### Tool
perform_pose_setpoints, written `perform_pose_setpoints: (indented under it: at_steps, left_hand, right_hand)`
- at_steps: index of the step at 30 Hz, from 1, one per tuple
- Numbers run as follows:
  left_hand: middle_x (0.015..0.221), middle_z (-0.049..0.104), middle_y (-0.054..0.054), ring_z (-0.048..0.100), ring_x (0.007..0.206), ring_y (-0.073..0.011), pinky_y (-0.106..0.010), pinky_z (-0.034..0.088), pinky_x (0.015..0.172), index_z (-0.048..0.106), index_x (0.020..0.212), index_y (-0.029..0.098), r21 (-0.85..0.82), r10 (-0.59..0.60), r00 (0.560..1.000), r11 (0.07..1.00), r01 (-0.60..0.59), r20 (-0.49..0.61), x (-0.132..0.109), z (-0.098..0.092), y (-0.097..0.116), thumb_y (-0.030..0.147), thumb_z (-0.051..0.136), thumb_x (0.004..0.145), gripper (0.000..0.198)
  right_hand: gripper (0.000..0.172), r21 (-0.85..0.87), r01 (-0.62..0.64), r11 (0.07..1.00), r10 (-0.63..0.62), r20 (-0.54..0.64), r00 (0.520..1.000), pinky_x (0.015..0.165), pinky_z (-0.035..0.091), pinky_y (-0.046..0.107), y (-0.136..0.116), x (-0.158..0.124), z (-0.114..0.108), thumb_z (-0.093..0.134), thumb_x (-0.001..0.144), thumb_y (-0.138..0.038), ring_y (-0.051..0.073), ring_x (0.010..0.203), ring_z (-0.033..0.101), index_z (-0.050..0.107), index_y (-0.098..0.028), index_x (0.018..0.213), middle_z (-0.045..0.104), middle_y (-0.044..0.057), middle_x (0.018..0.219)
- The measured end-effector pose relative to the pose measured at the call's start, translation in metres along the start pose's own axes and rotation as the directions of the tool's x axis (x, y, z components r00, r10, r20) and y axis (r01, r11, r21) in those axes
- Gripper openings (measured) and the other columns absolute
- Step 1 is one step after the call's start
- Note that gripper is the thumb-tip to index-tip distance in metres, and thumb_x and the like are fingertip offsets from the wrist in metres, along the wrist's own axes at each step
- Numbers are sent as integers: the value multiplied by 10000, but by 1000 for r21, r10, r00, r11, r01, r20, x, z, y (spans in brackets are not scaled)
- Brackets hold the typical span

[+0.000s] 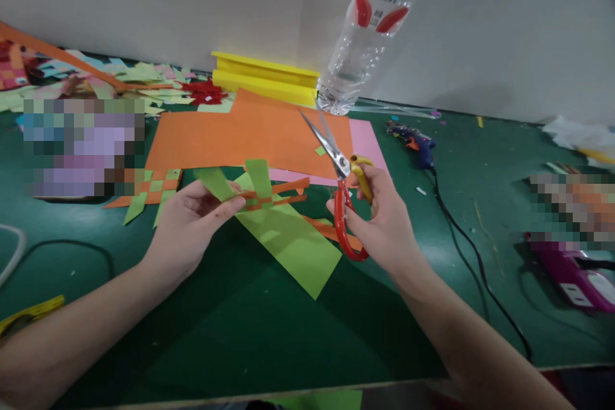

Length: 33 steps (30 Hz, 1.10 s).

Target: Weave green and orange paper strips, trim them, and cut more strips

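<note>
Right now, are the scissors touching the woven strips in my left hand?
Apart. In the head view, a gap separates the scissors, held open in your right hand, from the orange ends of the woven strips.

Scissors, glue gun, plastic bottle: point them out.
Scissors (342,168): head view, on the pivot area.
Glue gun (423,148): head view, on the blue body.
Plastic bottle (376,18): head view, on the label.

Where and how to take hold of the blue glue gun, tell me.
Likely best by its handle, coming from the near side: that part juts nearward, with the orange trigger to its left and the black cord leaving its near end.
</note>
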State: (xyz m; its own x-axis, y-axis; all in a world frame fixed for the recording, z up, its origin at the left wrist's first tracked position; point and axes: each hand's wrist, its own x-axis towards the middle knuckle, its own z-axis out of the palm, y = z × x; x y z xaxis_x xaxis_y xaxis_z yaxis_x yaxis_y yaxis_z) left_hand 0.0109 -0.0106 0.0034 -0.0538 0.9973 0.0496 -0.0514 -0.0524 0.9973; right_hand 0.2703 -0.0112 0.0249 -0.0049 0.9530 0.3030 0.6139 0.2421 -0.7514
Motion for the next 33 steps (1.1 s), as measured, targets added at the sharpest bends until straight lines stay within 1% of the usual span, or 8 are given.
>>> perform_pose_setpoints:
  at_steps: [4, 7, 9, 12, 21, 27, 30, 33]
  left_hand:
    - [1042, 690, -33, 627, 1069, -238, -384, 504, 934, 713, 726, 261, 244, 237, 934, 921, -303, 266, -1, -2, 9, 170, 703, 758, 97]
    - [1059, 696, -32, 586, 1062, -252, -418, 447, 936, 746, 760, 291, 484, 356, 820, 674, -558, 449, -2, 0, 11, 97, 566, 804, 269]
    - [1028, 699, -36, 586, 986, -259, -413, 428, 868, 748, 795, 299, 567, 395, 781, 538, -624, 485, -4, 1, 8, 77, 530, 803, 311]
    - [902, 678, -36, 575, 833, -251, -401, 382, 812, 747, 809, 313, 634, 421, 790, 475, -610, 445, -5, 0, 3, 102, 539, 800, 297]
    - [618, 680, 27, 547, 545, -176, -374, 393, 765, 745, 891, 304, 635, 327, 865, 588, -502, 381, -4, -3, 9, 266, 565, 831, 194]
    - [801, 763, -36, 615, 795, -262, -328, 477, 647, 754, 974, 284, 665, 225, 927, 648, -371, 299, -6, -3, 6, 307, 561, 822, 247]
    - [1004, 760, -50, 658, 945, -262, -356, 526, 779, 731, 1059, 256, 626, 139, 949, 723, -292, 283, -6, -4, 8, 273, 504, 870, 296]
    - [1095, 740, -29, 641, 1089, -257, -378, 507, 938, 730, 1025, 260, 460, 18, 985, 883, -96, 171, -3, -3, 15, 251, 467, 891, 295]
  right_hand:
    - [518, 59, -42, 997, 44, -26, 999, 801, 530, 425, 6, 2, -2, 669, 802, -403, 270, 1025, 600, 483, -240, 1257, 579, 122, 1266]
    - [524, 101, -78, 992, 81, -26, 996, 838, 532, 458, 8, 4, -4, 654, 825, -398, 293, 1104, 591, 476, -260, 1299, 579, 119, 1311]
    - [530, 134, -91, 987, 94, -22, 995, 844, 532, 480, 8, 5, -4, 664, 823, -401, 301, 1113, 594, 476, -271, 1301, 586, 114, 1315]
    - [523, 102, -61, 993, 62, -9, 998, 825, 541, 478, 9, 5, -3, 658, 830, -391, 303, 1101, 599, 474, -274, 1306, 570, 117, 1341]
    - [570, 61, -31, 998, 32, -10, 999, 799, 552, 460, 16, 8, 0, 661, 818, -366, 276, 1011, 619, 473, -249, 1343, 600, 118, 1261]
    - [584, 79, -65, 995, 65, 4, 998, 795, 549, 434, 17, 9, 0, 682, 793, -413, 263, 995, 610, 479, -219, 1305, 594, 129, 1220]
    - [611, 132, -95, 987, 95, 4, 995, 803, 541, 446, 18, 10, 1, 716, 754, -445, 259, 958, 604, 489, -223, 1275, 601, 115, 1155]
    - [588, 203, -59, 977, 61, -5, 998, 829, 522, 450, 20, 12, 1, 736, 733, -453, 259, 973, 591, 501, -250, 1233, 573, 111, 1233]
